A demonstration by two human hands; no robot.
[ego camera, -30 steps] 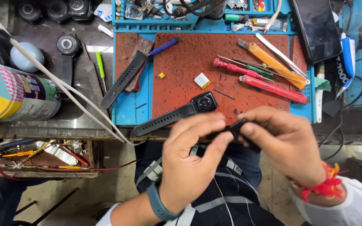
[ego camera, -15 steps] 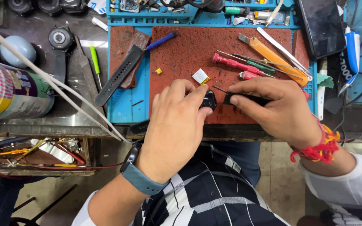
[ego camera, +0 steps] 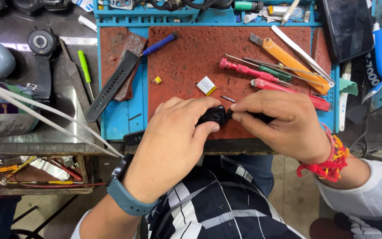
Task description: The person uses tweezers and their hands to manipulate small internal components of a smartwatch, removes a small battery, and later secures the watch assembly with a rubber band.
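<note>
My left hand (ego camera: 173, 141) grips a small black watch body (ego camera: 214, 116) on the red work mat (ego camera: 191, 53), thumb and fingers wrapped around it. One black strap end (ego camera: 133, 137) sticks out from under that hand to the left. My right hand (ego camera: 284, 126) pinches the other black strap piece (ego camera: 244, 116) right against the watch body's right side. A blue band sits on my left wrist and red thread on my right wrist.
A loose black strap (ego camera: 111, 86) lies on the blue tray (ego camera: 120, 119) at left. Red screwdrivers (ego camera: 248, 71), an orange knife (ego camera: 288, 55), tweezers (ego camera: 301, 53), a small battery (ego camera: 206, 85) lie on the mat. A phone (ego camera: 348, 26) rests at top right, a tin (ego camera: 1, 115) at left.
Both hands came up from my lap to the mat's front edge. They now close in on the watch body, the right hand pressing the strap piece against it.
</note>
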